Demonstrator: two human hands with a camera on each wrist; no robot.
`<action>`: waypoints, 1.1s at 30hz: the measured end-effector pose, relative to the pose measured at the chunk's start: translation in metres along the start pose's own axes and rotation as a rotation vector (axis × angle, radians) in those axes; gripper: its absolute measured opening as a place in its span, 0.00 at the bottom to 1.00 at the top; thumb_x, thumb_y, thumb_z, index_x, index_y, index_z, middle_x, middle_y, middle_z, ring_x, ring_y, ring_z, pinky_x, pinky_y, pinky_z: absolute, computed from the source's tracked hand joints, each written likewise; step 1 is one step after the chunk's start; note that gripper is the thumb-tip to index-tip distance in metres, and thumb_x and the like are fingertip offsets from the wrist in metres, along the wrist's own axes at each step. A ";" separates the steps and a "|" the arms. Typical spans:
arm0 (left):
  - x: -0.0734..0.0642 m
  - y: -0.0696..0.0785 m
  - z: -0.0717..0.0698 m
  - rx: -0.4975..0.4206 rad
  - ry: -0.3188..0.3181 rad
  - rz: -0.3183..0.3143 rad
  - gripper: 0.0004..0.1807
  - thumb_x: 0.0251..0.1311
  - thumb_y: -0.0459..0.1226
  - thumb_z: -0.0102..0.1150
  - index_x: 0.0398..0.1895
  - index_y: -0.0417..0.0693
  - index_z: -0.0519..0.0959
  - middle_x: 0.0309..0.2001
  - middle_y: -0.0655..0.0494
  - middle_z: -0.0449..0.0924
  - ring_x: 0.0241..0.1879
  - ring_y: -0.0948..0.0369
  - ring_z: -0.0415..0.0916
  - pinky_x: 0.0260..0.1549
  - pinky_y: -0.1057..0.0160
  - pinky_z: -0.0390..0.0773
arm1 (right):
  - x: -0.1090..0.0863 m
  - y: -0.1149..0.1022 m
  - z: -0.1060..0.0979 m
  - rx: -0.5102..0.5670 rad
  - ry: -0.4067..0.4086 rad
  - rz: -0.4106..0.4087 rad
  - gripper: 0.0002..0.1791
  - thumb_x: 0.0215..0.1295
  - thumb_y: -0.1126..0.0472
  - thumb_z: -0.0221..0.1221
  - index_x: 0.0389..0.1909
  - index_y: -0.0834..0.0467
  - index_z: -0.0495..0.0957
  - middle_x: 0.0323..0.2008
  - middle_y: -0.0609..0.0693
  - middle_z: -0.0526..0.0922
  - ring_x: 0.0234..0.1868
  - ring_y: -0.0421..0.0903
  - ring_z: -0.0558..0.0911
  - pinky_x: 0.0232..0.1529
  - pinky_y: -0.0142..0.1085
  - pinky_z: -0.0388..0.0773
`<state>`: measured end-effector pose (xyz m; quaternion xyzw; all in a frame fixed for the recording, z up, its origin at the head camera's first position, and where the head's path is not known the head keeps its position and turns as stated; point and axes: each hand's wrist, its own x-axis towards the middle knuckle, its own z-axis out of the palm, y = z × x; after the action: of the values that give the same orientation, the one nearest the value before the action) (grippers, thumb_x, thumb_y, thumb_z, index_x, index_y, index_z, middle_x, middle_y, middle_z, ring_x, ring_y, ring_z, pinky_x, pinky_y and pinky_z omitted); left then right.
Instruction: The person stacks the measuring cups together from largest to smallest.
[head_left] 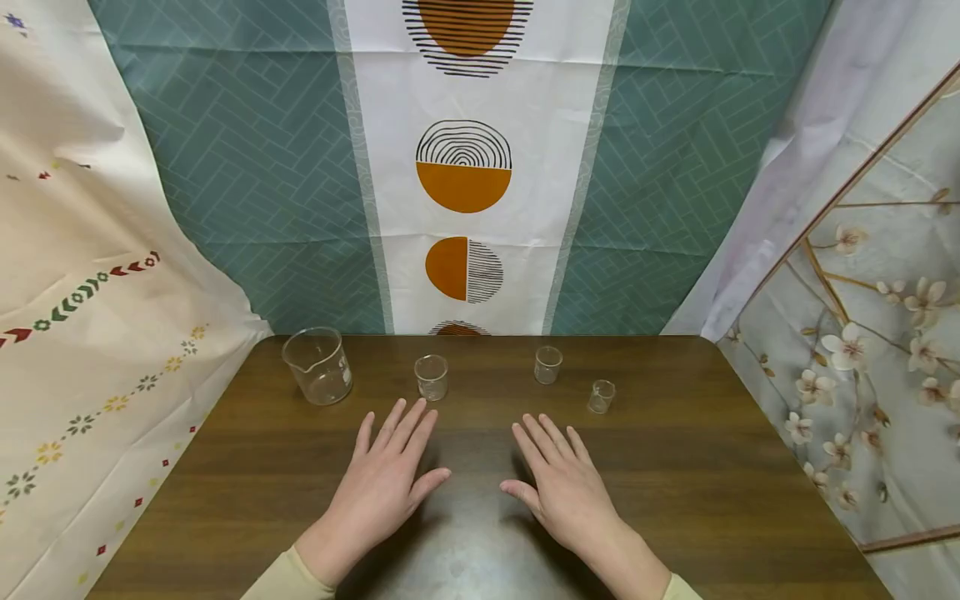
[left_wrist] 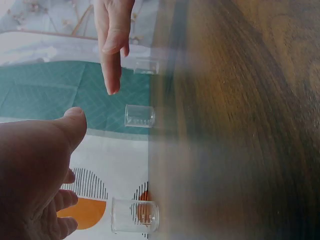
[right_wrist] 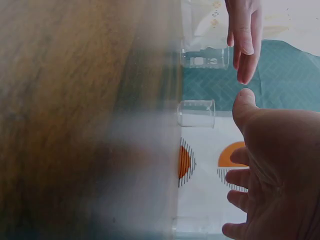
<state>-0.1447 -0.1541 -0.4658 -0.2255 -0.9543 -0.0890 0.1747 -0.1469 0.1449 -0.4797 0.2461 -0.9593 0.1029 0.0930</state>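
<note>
My left hand [head_left: 386,482] hovers palm down above the table with its fingers straight, holding nothing. Its fingertips point toward a medium glass beaker [head_left: 431,378]. To the left of that stands the largest glass beaker [head_left: 318,367], with a spout and a white mark. My right hand [head_left: 564,485] is likewise spread, palm down and without anything in it. Beyond its fingers are a small glass beaker [head_left: 547,366] and, nearer and to the right, the smallest beaker [head_left: 601,397]. All the beakers stand upright, apart from both hands; they look transparent, with no visible contents.
The brown wooden table [head_left: 480,533] carries the beakers along its far part. Behind it hangs a green and white patterned curtain [head_left: 465,275]. A cream cloth [head_left: 112,375] borders the left side, and a floral cloth [head_left: 847,400] the right.
</note>
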 end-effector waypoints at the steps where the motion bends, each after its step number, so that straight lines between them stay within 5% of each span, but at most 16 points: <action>1: 0.000 0.000 0.000 0.000 0.002 -0.003 0.45 0.76 0.61 0.64 0.85 0.45 0.68 0.86 0.45 0.61 0.85 0.42 0.54 0.77 0.27 0.52 | 0.000 0.000 0.000 0.002 0.011 -0.005 0.46 0.81 0.32 0.55 0.86 0.58 0.64 0.85 0.59 0.63 0.85 0.61 0.60 0.80 0.65 0.56; 33: 0.006 -0.025 -0.012 0.000 0.017 -0.050 0.45 0.74 0.58 0.68 0.83 0.42 0.69 0.84 0.42 0.63 0.84 0.40 0.56 0.76 0.26 0.53 | 0.004 0.003 0.001 -0.006 0.032 -0.024 0.45 0.81 0.33 0.57 0.85 0.59 0.65 0.84 0.58 0.64 0.85 0.60 0.60 0.79 0.65 0.58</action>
<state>-0.1583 -0.1767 -0.4549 -0.2006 -0.9582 -0.0953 0.1804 -0.1516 0.1453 -0.4802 0.2555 -0.9550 0.1027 0.1102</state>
